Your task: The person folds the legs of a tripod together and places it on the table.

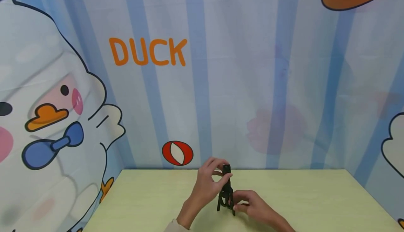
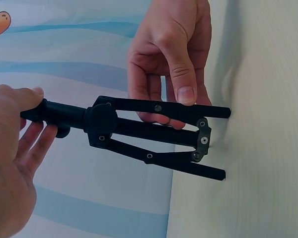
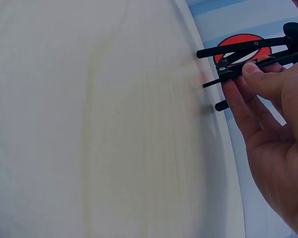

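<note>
A small black tripod (image 1: 226, 192) stands upright over the table in the head view, its legs partly spread. My left hand (image 1: 206, 181) holds its top end between thumb and fingers. Lower down, my right hand (image 1: 255, 206) pinches one of the legs. The left wrist view shows the tripod's centre column (image 2: 154, 132), with hinged braces joining it to the legs. There the right thumb (image 2: 185, 91) lies along the upper leg, fingers behind it. In the right wrist view a round knob (image 3: 293, 29) shows near the column's upper part, and the leg tips are close to the tabletop.
The pale yellow table (image 1: 151, 197) reaches back to a striped blue and white curtain (image 1: 221, 84). Printed on the curtain are a large duck, the word DUCK and a red ball (image 1: 186, 153). A light sleeve (image 1: 176, 226) covers the left forearm.
</note>
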Motion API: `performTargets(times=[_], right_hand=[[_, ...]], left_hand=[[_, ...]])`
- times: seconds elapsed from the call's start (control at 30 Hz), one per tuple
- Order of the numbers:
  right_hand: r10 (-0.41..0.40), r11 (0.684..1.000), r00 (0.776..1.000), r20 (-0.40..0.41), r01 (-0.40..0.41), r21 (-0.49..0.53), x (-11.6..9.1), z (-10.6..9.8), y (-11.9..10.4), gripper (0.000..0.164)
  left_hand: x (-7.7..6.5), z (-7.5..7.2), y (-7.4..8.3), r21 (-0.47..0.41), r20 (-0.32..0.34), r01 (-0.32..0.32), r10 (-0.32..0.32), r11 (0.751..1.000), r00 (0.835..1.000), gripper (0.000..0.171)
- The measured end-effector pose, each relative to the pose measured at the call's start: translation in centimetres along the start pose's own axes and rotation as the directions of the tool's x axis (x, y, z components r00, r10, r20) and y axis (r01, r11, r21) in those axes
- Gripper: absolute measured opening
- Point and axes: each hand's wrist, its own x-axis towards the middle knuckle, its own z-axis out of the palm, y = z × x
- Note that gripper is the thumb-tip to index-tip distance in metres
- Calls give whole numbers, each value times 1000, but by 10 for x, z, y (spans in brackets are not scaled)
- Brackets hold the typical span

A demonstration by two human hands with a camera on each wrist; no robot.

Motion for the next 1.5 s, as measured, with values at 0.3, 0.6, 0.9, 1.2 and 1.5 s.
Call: performTargets(times=[0.3,0.6,0.9,1.2,1.5], right_hand=[[1,1000,999,-35,0,15,0,4,-4,17],[37,999,986,-163,-40,-18,-3,3,-6,10],[153,982,924,-351,-181,-48,1,-2,-8,16],[105,994,969,-225,-104,17,0,-4,-6,17],[85,996,983,-162,-78,47,-1,-6,-4,16]], left_hand=[[1,1,0,-10,17,1,-1,1000,1000,28],[3,0,2,-57,53,41,-37,998,998,29],[3,-3,1,-144,88,85,-73,986,993,30],[2,-4,-1,-167,109,82,-64,982,992,31],[1,-3,2,-93,86,35,-27,995,996,31]])
